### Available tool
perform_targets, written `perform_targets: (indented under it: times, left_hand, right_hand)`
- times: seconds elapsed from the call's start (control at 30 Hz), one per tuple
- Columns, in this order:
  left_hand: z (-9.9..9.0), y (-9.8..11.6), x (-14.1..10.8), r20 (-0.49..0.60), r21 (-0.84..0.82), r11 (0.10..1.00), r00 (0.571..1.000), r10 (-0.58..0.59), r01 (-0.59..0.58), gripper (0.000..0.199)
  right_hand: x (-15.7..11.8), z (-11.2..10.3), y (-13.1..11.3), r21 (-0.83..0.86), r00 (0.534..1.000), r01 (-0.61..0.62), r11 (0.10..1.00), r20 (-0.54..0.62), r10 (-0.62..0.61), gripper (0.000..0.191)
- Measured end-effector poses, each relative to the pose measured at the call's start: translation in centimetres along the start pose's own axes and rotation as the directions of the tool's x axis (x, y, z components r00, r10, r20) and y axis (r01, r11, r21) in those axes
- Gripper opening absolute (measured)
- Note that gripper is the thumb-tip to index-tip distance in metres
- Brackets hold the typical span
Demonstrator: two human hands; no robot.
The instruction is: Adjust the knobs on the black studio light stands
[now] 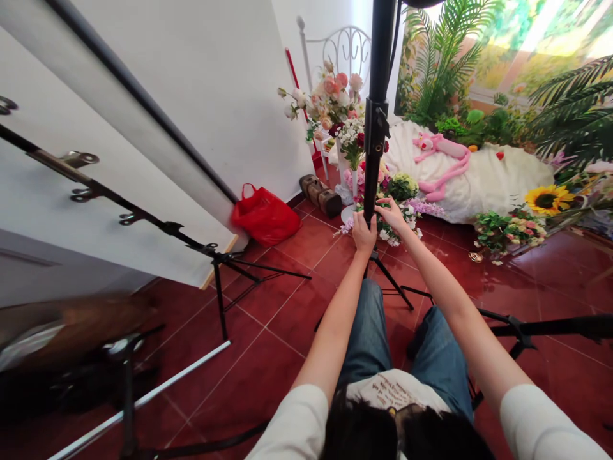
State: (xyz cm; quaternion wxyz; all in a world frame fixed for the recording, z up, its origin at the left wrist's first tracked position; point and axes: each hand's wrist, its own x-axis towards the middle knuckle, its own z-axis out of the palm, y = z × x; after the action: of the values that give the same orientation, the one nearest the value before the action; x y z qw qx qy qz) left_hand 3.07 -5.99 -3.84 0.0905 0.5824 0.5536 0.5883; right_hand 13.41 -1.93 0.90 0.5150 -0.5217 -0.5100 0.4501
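Note:
A black tripod stand [378, 70] rises upright in front of me, between my knees, its top running out of view. Around the lower part of its pole, my left hand [364, 234] is closed, with the fingers partly hidden behind the wrist. My right hand [391, 214] is bent at the pole's right side, its fingertips pressed against it at about the same height; whether they pinch a knob there is hidden. A black clamp collar [377, 124] sits on the pole above both hands. Below them, the stand's legs [393, 281] spread over the red tiles.
Artificial flowers [335, 96] stand behind the pole. A pink plush toy [445, 153] lies on white cloth [507, 179]. On the left are a red bag [265, 216], another tripod [218, 255] under a backdrop, and a white pole [143, 399] on the floor. Black stand legs [522, 329] reach in from the right.

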Motion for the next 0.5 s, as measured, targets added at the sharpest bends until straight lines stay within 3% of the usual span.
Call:
perform_targets:
  times: [0.13,0.23,0.37,0.5]
  left_hand:
    - [-0.2,0.4,-0.1,0.006,-0.016,1.0,1.0,-0.013,0.014,0.06]
    - [-0.3,0.6,-0.1,0.011,-0.036,0.999,1.0,-0.013,0.014,0.058]
    - [-0.4,0.8,-0.1,-0.014,-0.066,0.998,1.0,-0.011,0.01,0.055]
    - [-0.4,0.7,-0.1,-0.004,-0.09,0.996,1.0,0.006,-0.007,0.056]
  right_hand:
    - [1.0,1.1,-0.5,-0.202,0.981,-0.075,0.976,-0.192,0.036,0.018]
    - [0.6,1.4,-0.4,-0.22,0.977,-0.062,0.974,-0.214,0.014,0.009]
    - [-1.2,1.5,0.3,0.158,0.99,-0.126,0.979,-0.045,0.134,0.011]
    - [-2.7,1.6,0.8,0.51,0.977,-0.214,0.833,0.104,0.187,0.019]
